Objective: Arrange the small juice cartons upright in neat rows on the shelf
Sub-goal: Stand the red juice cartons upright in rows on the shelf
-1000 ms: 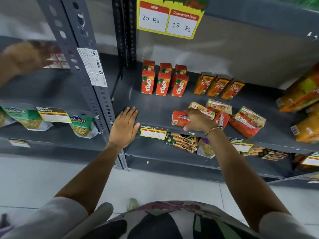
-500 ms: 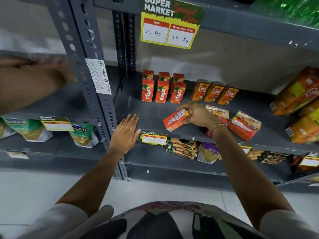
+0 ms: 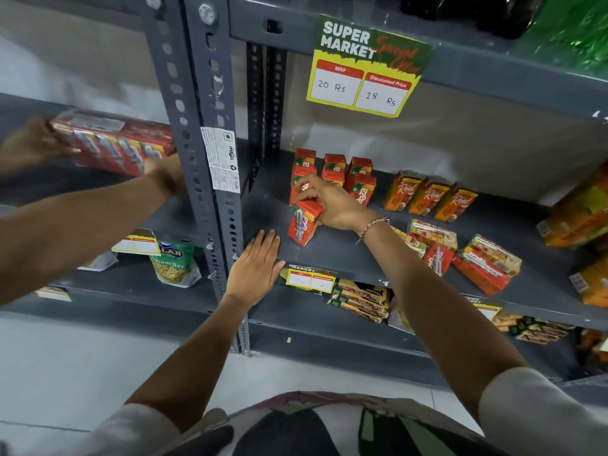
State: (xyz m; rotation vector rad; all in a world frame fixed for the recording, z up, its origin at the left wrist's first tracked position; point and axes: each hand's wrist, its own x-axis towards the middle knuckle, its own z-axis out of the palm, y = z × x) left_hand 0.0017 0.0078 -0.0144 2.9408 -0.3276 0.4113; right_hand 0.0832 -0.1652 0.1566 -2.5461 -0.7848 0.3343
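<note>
My right hand point(image 3: 332, 205) grips the top of a small red juice carton point(image 3: 301, 227), held nearly upright on the grey shelf point(image 3: 362, 255) just in front of the left column of standing red cartons point(image 3: 334, 167). My left hand point(image 3: 255, 269) lies flat and open on the shelf's front left edge, holding nothing. Three orange cartons point(image 3: 429, 200) stand in a row to the right. Several more small cartons point(image 3: 460, 255) lie flat on the shelf at the right.
Another person's hands point(image 3: 36, 144) handle a wrapped pack of red cartons point(image 3: 112, 146) in the left bay. A steel upright point(image 3: 207, 136) divides the bays. Large orange boxes point(image 3: 579, 215) fill the far right. Snack packets point(image 3: 360, 299) lie on the shelf below. A price sign point(image 3: 368, 67) hangs above.
My right hand carried the red carton left from the lying pile and turned it upright in front of the standing red cartons. The left hand stayed put. The view moved closer.
</note>
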